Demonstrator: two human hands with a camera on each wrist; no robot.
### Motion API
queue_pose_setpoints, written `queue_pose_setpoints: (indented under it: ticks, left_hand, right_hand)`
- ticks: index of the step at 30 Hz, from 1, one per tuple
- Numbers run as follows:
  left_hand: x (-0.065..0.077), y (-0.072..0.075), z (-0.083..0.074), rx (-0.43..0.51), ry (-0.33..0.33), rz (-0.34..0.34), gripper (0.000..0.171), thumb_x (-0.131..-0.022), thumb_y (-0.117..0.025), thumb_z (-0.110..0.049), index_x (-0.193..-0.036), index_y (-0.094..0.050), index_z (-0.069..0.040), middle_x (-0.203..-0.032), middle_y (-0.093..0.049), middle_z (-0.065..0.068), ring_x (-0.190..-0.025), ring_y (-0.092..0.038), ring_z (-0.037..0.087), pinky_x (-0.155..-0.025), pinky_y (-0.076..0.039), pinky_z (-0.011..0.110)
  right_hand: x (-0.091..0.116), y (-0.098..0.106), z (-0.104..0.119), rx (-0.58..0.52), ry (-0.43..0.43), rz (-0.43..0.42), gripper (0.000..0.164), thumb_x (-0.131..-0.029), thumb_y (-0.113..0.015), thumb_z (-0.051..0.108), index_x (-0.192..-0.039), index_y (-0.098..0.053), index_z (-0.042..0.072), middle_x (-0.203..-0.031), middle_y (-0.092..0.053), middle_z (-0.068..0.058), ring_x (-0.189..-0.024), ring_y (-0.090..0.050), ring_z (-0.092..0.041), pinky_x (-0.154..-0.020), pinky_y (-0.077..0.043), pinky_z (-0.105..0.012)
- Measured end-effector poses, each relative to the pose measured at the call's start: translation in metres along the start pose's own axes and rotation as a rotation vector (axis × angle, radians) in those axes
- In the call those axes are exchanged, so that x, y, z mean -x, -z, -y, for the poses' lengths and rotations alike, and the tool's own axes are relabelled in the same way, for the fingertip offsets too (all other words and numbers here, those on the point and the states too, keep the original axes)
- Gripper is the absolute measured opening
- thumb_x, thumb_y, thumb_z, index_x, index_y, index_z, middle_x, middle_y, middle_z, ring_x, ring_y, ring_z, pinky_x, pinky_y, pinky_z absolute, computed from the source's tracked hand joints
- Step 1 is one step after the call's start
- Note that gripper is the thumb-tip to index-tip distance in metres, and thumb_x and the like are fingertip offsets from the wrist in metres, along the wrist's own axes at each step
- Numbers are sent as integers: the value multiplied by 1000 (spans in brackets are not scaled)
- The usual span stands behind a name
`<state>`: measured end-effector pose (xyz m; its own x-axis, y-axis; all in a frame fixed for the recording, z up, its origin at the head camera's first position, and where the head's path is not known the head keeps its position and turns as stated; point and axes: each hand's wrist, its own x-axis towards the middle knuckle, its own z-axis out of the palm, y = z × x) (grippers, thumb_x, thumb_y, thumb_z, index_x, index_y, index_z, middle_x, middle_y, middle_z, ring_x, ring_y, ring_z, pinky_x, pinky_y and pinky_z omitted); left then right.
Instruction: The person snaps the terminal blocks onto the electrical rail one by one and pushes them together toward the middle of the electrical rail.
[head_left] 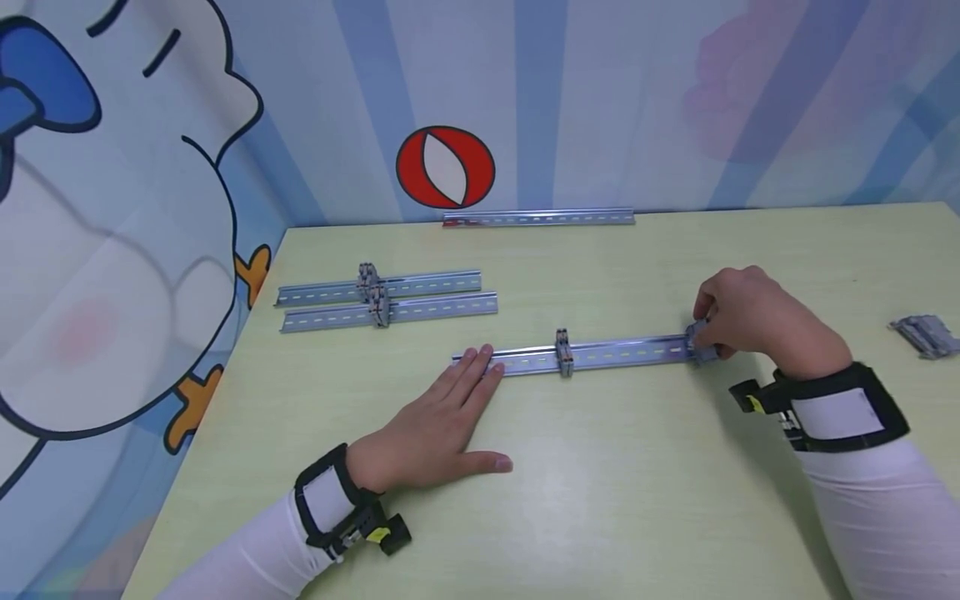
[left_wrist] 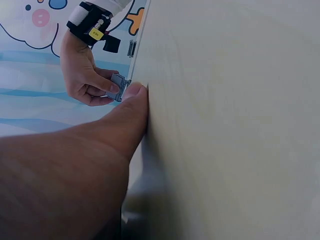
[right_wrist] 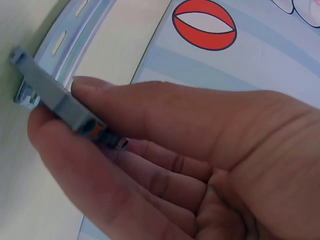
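Note:
A slotted metal DIN rail lies across the table with one grey terminal block upright on it. My left hand rests on the rail's left end, fingers straight and thumb spread. At the right end, my right hand pinches another grey terminal block between thumb and fingers. That block has small orange spots on its edge and stands tilted at the rail end. Whether it is clipped on, I cannot tell. The left wrist view also shows this pinched block.
Two more rails lie side by side at the back left, each carrying a grey block. Another rail lies along the wall at the table's rear edge. Several loose grey blocks lie together at the far right.

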<state>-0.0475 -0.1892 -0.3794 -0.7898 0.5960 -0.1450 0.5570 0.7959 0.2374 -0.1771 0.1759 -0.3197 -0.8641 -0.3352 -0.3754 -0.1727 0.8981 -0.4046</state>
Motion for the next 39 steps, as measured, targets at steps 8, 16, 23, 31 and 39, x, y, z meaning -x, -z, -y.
queue_pose_setpoints:
  ticks: [8,16,23,31,39]
  left_hand:
    - [-1,-3,-3,7,-4,3,105,-87,-48,-72,-157,-4,-7,-164,6,13,-151,5,29,-121,-9,43]
    - [-3,-5,-3,-16,-8,1,106,-87,-45,-74,-157,-2,-7,-164,7,13,-150,6,29,-121,-8,42]
    - [-4,-4,-1,-20,4,8,106,-87,-45,-75,-157,-2,-8,-164,7,13,-150,6,28,-121,-8,41]
    - [-3,1,-1,-3,23,23,106,-87,-47,-72,-157,-2,-7,-164,8,13,-150,6,29,-121,-7,43]
    - [-4,2,-3,-4,0,22,105,-88,-48,-71,-157,-3,-5,-163,7,15,-150,5,30,-121,-7,43]
  right_hand:
    - [2,-8,3,41,-31,-67,11,-79,-68,1,-88,-65,-5,-78,-63,-14,-57,-61,-19,-53,-50,-34]
    - [4,-9,6,17,-26,-105,5,-78,-68,-2,-81,-66,-4,-79,-63,-17,-54,-63,-19,-53,-53,-35]
    - [1,-8,9,-2,-14,-106,5,-78,-67,-4,-82,-67,-5,-81,-65,-18,-53,-64,-19,-54,-54,-35]
    - [-5,-1,17,19,2,-86,7,-75,-68,-8,-73,-65,-1,-73,-66,-13,-51,-65,-20,-59,-55,-39]
    - [-11,1,22,62,-14,-51,21,-77,-65,-10,-61,-58,2,-57,-59,-9,-47,-64,-22,-57,-55,-37]
